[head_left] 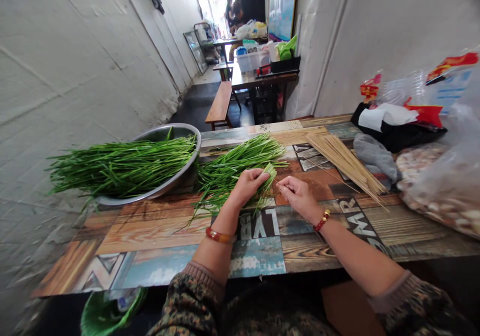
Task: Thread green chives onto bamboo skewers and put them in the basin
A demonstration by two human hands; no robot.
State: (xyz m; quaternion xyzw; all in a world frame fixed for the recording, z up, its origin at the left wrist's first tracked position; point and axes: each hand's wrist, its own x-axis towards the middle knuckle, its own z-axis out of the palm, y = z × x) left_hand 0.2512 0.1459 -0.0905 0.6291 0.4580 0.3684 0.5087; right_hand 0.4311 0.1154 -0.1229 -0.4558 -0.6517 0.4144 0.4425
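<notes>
A small bunch of garlic chives (269,173) is gripped in my left hand (245,188), its pale cut ends pointing up and to the right. My right hand (298,198) pinches a thin bamboo skewer (276,181), with the tip close to those cut ends; whether it touches them I cannot tell. Loose chives (240,158) lie on the table under and behind my left hand. More chives (123,166) fill a metal basin (197,151) at the left and hang over its rim. Beyond my right hand lies a fanned pile of bamboo skewers (341,163).
The patterned wooden table (157,226) ends close to my body. At the right are a grey cloth (375,158), a clear bag of pale pieces (442,186) and a black container (397,128) with packets. A green bin (108,316) stands below. People (233,13) are far back.
</notes>
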